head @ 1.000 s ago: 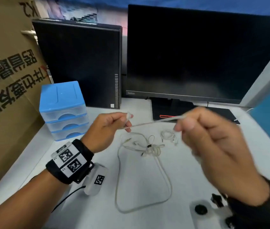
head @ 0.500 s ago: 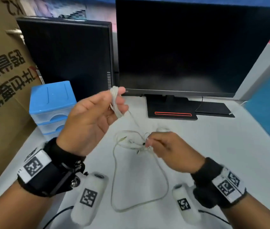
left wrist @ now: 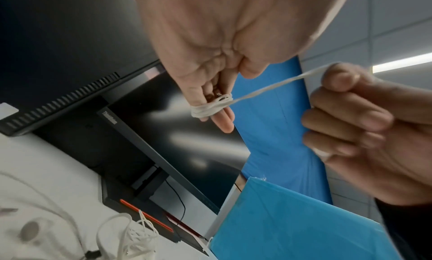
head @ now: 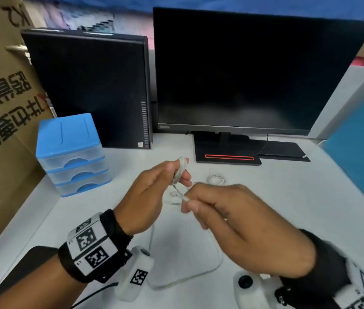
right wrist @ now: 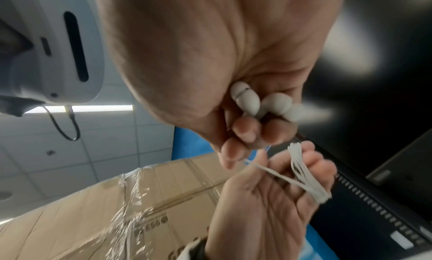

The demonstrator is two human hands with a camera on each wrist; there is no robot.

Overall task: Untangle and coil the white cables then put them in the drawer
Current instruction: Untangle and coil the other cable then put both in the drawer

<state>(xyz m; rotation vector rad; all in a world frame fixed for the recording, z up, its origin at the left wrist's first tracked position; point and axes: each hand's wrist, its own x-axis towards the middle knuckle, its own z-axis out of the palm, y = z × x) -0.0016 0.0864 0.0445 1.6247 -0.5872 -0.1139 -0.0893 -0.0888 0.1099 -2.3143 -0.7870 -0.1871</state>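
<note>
A thin white earphone cable is wound in a small coil [head: 179, 169] round two fingers of my left hand [head: 173, 181], held above the table. The coil [left wrist: 210, 108] shows as several turns in the left wrist view. A short taut strand [left wrist: 275, 84] runs from it to my right hand [head: 190, 204], which pinches it close by. The right hand also grips the two white earbuds [right wrist: 264, 103] in its curled fingers. A thicker white cable [head: 198, 275] lies looped on the table under both hands. The blue drawer unit [head: 71, 157] stands at the left, its three drawers shut.
A small loose white cable bundle [head: 215, 178] lies behind my hands. A black computer case [head: 91, 90] and a monitor [head: 243, 70] on its stand [head: 227, 156] line the back. A cardboard box [head: 0, 108] walls the left side. The white table [head: 288, 197] extends to the right.
My right hand swung down to the table and has come back up close to the left hand. The strand between them is much shorter, and the coil on my left fingers has grown.
</note>
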